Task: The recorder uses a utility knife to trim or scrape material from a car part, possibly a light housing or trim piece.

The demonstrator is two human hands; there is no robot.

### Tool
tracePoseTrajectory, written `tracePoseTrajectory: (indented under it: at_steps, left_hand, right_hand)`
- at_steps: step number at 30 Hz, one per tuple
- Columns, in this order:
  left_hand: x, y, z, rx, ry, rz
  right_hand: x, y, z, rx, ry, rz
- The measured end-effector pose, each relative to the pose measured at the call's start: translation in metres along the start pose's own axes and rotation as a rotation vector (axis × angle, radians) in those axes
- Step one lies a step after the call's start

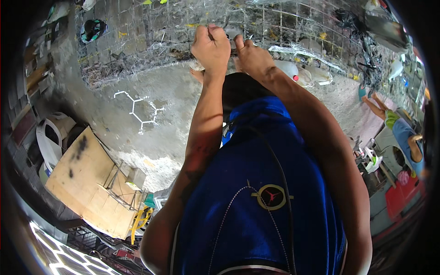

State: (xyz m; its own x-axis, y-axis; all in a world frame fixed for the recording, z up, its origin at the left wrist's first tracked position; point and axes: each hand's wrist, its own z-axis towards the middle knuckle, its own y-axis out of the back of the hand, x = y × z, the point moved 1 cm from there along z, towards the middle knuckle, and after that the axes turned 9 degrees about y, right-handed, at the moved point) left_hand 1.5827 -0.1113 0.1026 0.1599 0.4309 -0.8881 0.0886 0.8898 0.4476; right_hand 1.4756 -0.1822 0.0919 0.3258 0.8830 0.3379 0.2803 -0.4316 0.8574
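Note:
My left hand is curled into a fist at the upper middle, over the near part of a wire grid strewn with clear plastic strands and scraps. My right hand is just right of it and a little lower, fingers bent toward the grid. What either hand grips, if anything, is too small or hidden to make out. A white container with a red cap lies beside my right wrist. Part of my bare foot shows left of my left wrist.
Grey concrete floor lies to my left, with a plywood board and a white plastic object at lower left. Black plastic lies at upper right. Another person is at the right, near a red object.

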Motion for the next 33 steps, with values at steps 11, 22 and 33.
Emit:
tracePoseTrajectory:
  at_steps: [11,22,33]
  left_hand:
    - [0.001,0.027,0.035,0.018,0.353,-0.17]
    - [0.005,0.02,0.042,0.113,0.234,-0.03]
    - [0.033,0.019,0.064,0.246,0.516,-0.164]
  right_hand:
    - [0.012,0.021,-0.024,-0.056,0.117,-0.106]
    - [0.007,0.011,-0.015,0.022,0.029,-0.104]
    - [-0.003,0.013,-0.008,-0.043,0.017,0.107]
